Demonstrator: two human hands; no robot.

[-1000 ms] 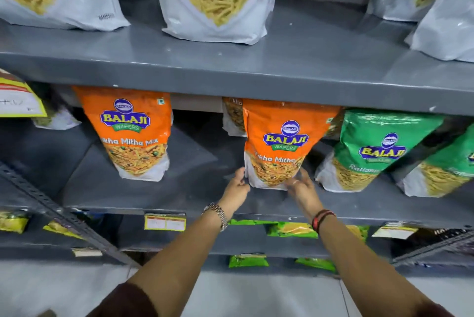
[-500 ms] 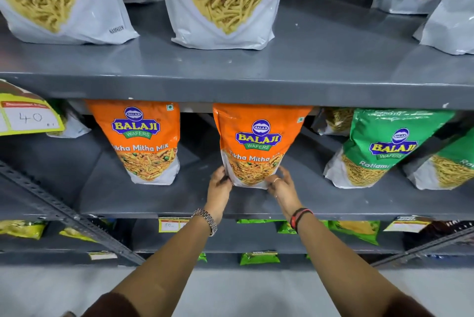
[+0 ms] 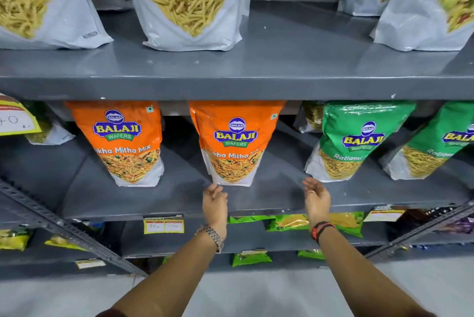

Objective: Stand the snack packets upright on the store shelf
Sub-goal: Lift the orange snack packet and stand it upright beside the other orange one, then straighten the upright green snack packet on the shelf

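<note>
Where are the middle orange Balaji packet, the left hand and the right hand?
middle orange Balaji packet (image 3: 236, 142): head view, logo area.
left hand (image 3: 215, 200): head view, back of hand.
right hand (image 3: 316, 197): head view, palm.

A yellow price card (image 3: 15, 118) marked "40" hangs at the far left. A yellow shelf label (image 3: 163, 225) sits on the shelf edge. Slotted metal braces (image 3: 64, 227) cross diagonally above the pale floor (image 3: 243, 291).

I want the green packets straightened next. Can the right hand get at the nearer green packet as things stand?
Probably yes. The right hand is open and empty, just in front of the green packet, with only bare shelf between them.
</note>
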